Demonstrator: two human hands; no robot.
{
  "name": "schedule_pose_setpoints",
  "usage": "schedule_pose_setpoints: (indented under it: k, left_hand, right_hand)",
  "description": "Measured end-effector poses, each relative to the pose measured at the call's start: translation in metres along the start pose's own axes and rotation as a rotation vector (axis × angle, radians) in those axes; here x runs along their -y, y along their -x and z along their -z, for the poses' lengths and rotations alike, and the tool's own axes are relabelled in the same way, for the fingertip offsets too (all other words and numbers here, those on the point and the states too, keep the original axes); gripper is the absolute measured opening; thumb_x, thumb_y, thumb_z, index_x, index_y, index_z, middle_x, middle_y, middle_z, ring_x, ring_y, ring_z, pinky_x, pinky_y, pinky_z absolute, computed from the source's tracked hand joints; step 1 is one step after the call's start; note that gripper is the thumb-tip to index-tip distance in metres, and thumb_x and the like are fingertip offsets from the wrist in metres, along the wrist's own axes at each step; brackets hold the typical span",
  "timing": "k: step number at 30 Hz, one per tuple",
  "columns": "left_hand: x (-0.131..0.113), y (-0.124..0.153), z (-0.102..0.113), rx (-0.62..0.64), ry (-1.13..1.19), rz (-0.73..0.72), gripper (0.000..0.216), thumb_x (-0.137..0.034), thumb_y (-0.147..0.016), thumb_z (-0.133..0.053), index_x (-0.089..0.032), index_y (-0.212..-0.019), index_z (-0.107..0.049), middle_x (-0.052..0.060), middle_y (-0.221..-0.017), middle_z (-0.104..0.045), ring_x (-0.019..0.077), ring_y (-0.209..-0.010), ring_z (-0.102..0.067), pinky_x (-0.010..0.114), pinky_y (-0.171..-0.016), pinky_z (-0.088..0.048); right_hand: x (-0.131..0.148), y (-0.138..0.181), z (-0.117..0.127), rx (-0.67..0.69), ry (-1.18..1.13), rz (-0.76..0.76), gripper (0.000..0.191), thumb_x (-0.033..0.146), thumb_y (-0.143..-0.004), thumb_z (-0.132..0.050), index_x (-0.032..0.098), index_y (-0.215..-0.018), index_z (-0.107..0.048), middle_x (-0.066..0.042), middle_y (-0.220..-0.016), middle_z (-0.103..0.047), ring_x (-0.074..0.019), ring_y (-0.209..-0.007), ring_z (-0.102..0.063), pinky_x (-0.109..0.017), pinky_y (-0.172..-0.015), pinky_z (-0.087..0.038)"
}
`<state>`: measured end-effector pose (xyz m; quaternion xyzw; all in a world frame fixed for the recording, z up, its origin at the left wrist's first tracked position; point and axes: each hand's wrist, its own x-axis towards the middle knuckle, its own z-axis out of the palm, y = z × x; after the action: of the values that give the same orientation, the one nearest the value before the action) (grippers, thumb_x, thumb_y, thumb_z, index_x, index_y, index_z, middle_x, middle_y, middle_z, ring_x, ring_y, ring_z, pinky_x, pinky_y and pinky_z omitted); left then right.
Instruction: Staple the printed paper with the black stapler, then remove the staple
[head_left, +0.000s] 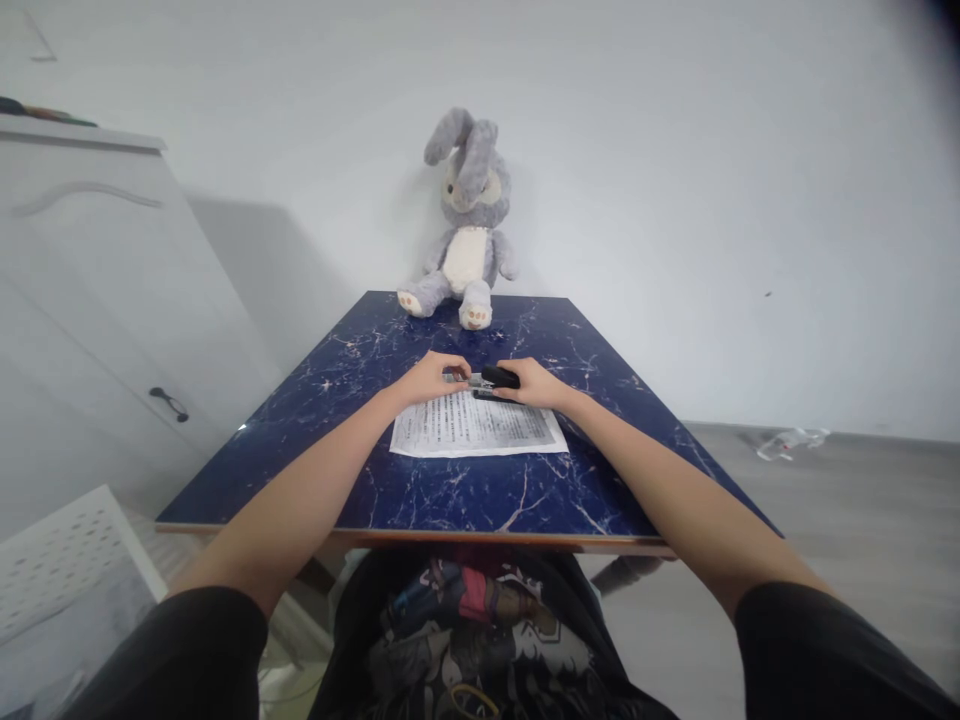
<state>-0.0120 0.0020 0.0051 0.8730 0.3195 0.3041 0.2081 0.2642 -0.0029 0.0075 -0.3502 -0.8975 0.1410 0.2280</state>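
Observation:
My right hand is wrapped around a black stapler, whose upper arm and base are spread apart. A silvery metal part shows between the stapler and my left hand. My left hand's fingers are curled together at that part; the small thing at their tips is too small to make out. Under both hands lies a printed sheet of paper, flat on the table with dense text on it.
A grey plush rabbit sits at the far end of the dark blue marbled table, against the white wall. On the left stands a white cabinet. A clear plastic wrapper lies on the floor at right.

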Motion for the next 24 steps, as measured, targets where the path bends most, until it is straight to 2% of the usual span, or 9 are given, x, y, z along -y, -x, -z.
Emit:
schedule_pose_setpoints:
  k: [5, 8, 11, 14, 17, 20, 24]
  left_hand:
    - [0.001, 0.004, 0.012, 0.065, -0.045, -0.031, 0.014, -0.033, -0.085, -0.074, -0.020, -0.091, -0.078, 0.004, -0.094, -0.078, 0.0188, -0.087, -0.071, 0.032, -0.087, -0.054]
    - [0.006, 0.005, 0.019, 0.103, -0.050, -0.058, 0.015, -0.034, -0.086, -0.074, -0.021, -0.092, -0.080, 0.005, -0.097, -0.079, 0.0195, -0.091, -0.073, 0.032, -0.090, -0.054]
    - [0.014, 0.007, 0.023, 0.125, 0.006, -0.027, 0.017, -0.034, -0.084, -0.076, -0.022, -0.095, -0.081, 0.006, -0.100, -0.080, 0.0207, -0.095, -0.074, 0.034, -0.095, -0.054]
    - [0.016, 0.006, 0.019, 0.120, 0.108, 0.045, 0.017, -0.030, -0.082, -0.077, -0.020, -0.095, -0.078, 0.006, -0.098, -0.080, 0.0211, -0.094, -0.075, 0.035, -0.093, -0.056]
    - [0.005, 0.003, 0.006, 0.096, 0.225, 0.072, 0.026, -0.026, -0.078, -0.078, -0.019, -0.102, -0.071, 0.004, -0.094, -0.078, 0.0202, -0.090, -0.074, 0.034, -0.089, -0.057]
    - [-0.014, -0.002, -0.006, 0.051, 0.246, 0.011, 0.026, -0.023, -0.077, -0.076, -0.019, -0.100, -0.065, 0.002, -0.093, -0.074, 0.0182, -0.089, -0.072, 0.033, -0.088, -0.056]
    - [-0.022, -0.005, -0.006, 0.032, 0.193, -0.005, 0.021, -0.023, -0.078, -0.073, -0.020, -0.097, -0.064, 0.000, -0.091, -0.072, 0.0166, -0.086, -0.069, 0.031, -0.086, -0.054]
  right_hand:
    - [0.000, 0.000, 0.000, 0.000, 0.004, 0.006, 0.026, 0.043, -0.087, -0.068, 0.017, -0.093, -0.064, -0.003, -0.080, -0.066, -0.0177, -0.070, -0.056, -0.027, -0.067, -0.036]
    - [0.001, 0.000, 0.000, -0.001, -0.007, 0.005, 0.027, 0.043, -0.087, -0.068, 0.017, -0.092, -0.064, -0.003, -0.079, -0.066, -0.0180, -0.070, -0.057, -0.028, -0.067, -0.036]
    - [0.001, 0.000, 0.001, -0.007, -0.023, 0.010, 0.028, 0.044, -0.087, -0.069, 0.017, -0.092, -0.064, -0.002, -0.078, -0.065, -0.0176, -0.069, -0.056, -0.028, -0.067, -0.036]
    - [0.002, 0.002, 0.001, -0.012, -0.041, 0.028, 0.030, 0.047, -0.087, -0.070, 0.017, -0.088, -0.062, 0.000, -0.074, -0.061, -0.0160, -0.066, -0.053, -0.027, -0.065, -0.034]
    - [0.007, 0.003, 0.001, -0.011, -0.076, 0.081, 0.033, 0.050, -0.087, -0.070, 0.017, -0.084, -0.061, 0.002, -0.070, -0.055, -0.0142, -0.064, -0.050, -0.026, -0.063, -0.034]
    - [0.014, 0.002, -0.001, -0.016, -0.127, 0.127, 0.035, 0.051, -0.087, -0.070, 0.017, -0.087, -0.062, 0.002, -0.072, -0.056, -0.0142, -0.065, -0.050, -0.026, -0.064, -0.034]
    - [0.022, -0.002, -0.006, -0.034, -0.177, 0.090, 0.036, 0.053, -0.088, -0.069, 0.018, -0.090, -0.062, 0.001, -0.075, -0.059, -0.0157, -0.069, -0.052, -0.026, -0.066, -0.037]
